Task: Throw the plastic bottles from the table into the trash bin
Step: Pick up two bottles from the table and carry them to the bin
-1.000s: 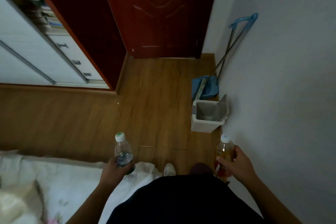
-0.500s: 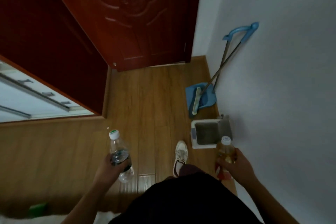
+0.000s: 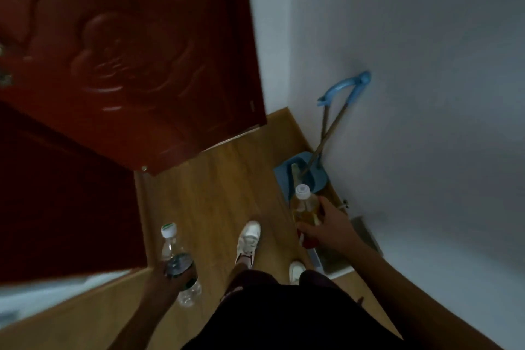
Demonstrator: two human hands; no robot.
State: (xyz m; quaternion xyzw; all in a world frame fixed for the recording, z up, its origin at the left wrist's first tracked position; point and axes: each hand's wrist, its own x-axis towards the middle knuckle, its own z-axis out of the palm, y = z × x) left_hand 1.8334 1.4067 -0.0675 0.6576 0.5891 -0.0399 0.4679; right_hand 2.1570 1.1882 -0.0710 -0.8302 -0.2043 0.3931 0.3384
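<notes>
Clear plastic water bottle with a white cap [image 3: 177, 261] sits upright in the left hand [image 3: 164, 283], fingers wrapped around its dark label. Amber-filled plastic bottle [image 3: 305, 207] is gripped by the right hand [image 3: 326, 227] above the pale rectangular trash bin [image 3: 338, 261] against the wall.

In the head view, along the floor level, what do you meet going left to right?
Left hand → clear water bottle → white shoe → amber bottle → right hand → trash bin against the wall.
</notes>
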